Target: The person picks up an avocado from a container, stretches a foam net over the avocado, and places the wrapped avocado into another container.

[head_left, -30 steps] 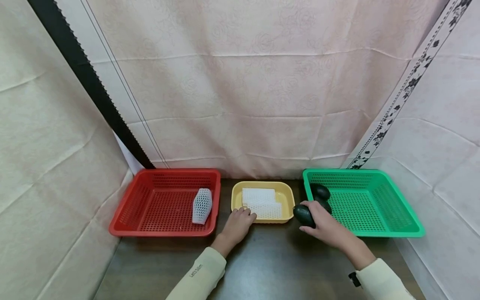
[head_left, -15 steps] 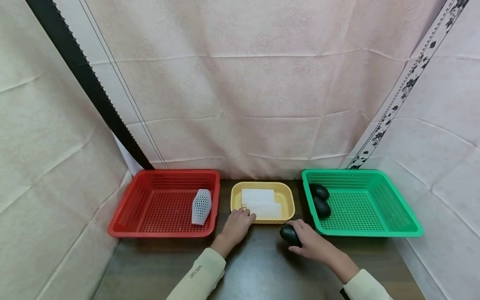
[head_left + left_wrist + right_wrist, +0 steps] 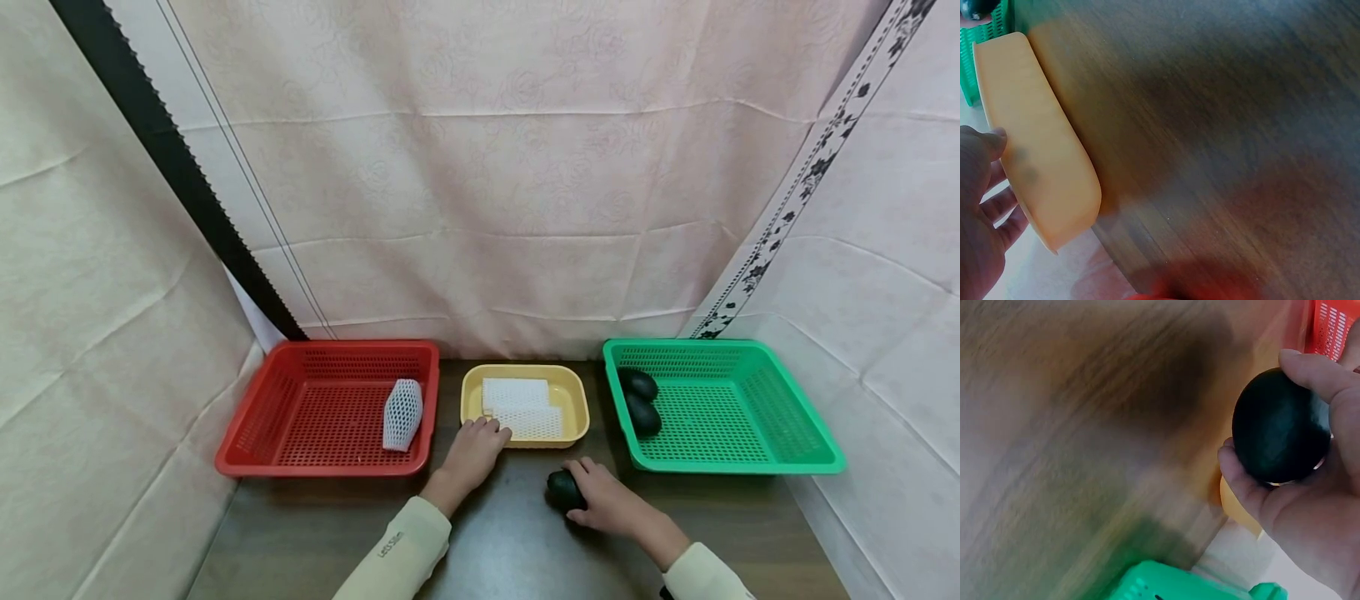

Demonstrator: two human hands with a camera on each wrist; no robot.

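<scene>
1. Right of lower centre in the head view, the right hand (image 3: 606,498) is wrapped round a dark fruit (image 3: 564,490); whether it touches the desk (image 3: 510,550), I cannot tell.
2. At the centre, the left hand (image 3: 474,450) pinches the near rim of the yellow tray (image 3: 564,390), which holds white nets (image 3: 516,391).
3. The fruit looks smooth; a loosened grip could let it roll.
4. A tug on the rim could tip the tray, shifting the nets.

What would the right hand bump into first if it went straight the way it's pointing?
Probably the left hand: the right hand points across the table toward it, with the fruit in front. The tray lies near that line, and depth is unclear, so it might get brushed first.
</scene>
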